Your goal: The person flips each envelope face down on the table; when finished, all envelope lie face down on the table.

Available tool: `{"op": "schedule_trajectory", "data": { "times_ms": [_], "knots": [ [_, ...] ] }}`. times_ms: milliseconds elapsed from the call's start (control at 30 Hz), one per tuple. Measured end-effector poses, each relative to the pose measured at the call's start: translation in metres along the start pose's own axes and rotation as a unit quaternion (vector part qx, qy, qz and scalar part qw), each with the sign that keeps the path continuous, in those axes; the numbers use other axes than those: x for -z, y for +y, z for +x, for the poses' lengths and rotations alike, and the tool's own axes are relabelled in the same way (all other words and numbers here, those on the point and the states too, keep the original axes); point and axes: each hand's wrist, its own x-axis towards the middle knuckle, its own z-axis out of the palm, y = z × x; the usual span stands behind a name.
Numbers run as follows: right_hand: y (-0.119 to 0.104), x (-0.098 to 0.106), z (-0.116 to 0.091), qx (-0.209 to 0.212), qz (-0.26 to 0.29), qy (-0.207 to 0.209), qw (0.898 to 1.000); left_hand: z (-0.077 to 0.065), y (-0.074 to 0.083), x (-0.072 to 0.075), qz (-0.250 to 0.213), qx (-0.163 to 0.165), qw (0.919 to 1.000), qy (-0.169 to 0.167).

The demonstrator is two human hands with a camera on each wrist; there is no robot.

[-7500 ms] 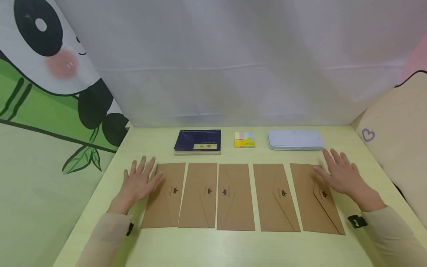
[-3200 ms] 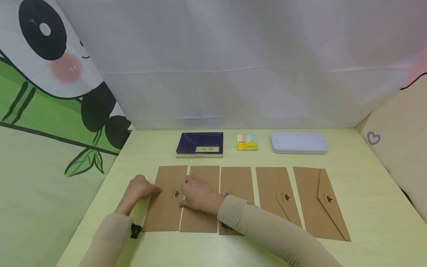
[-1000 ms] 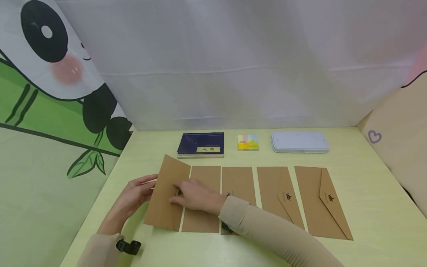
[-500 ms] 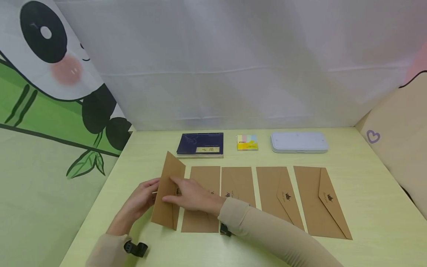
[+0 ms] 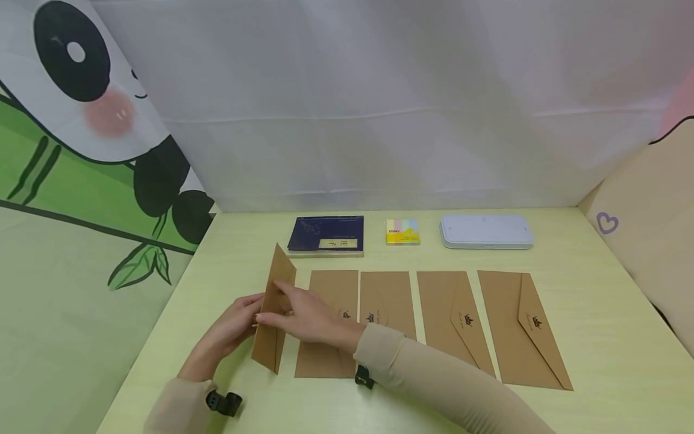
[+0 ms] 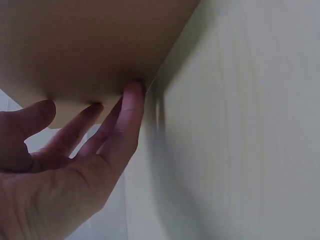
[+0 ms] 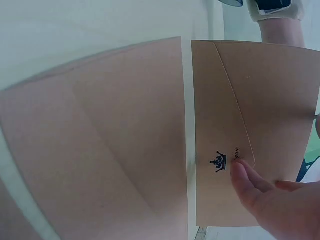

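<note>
A brown envelope (image 5: 273,334) with a pointed flap and a small crown print stands on its long edge at the left of the row. Behind it is my left hand (image 5: 234,328), whose fingertips touch its back in the left wrist view. On the flap side, my right hand (image 5: 309,316) presses with its thumb and index finger; the right wrist view puts one fingertip beside the crown. Along the row lie further flat envelopes: a second (image 5: 325,361), partly under my right wrist, a third (image 5: 387,289), a fourth (image 5: 436,301) and a fifth (image 5: 501,325).
Along the table's (image 5: 461,401) back sit a dark blue book (image 5: 325,232), a pack of sticky notes (image 5: 402,232) and a pale pencil case (image 5: 487,231). A grey-white cloth (image 5: 379,138) hangs behind them. My right forearm (image 5: 434,377) crosses in front of the envelopes.
My right hand, once spread at the far right, has crossed to the leftmost envelope. That envelope's left edge has risen from the table, turning the envelope nearly upright between both hands.
</note>
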Motion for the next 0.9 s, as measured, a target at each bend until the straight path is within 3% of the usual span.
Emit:
{"op": "schedule_trajectory", "data": {
  "times_ms": [300, 633, 900],
  "knots": [
    [-0.0042, 0.0003, -0.0046, -0.014, 0.044, 0.018, 0.999, 0.0007, 0.0047, 0.0, 0.035, 0.01, 0.9992, -0.018],
    [-0.0062, 0.0024, -0.005, 0.014, 0.131, 0.037, 0.991, 0.0007, 0.0079, 0.0, 0.043, 0.005, 0.9986, -0.032],
    [-0.0077, 0.0025, -0.0077, 0.021, 0.133, 0.05, 0.99, 0.0019, 0.0065, 0.0012, 0.075, 0.008, 0.9971, 0.01]
  ]
}}
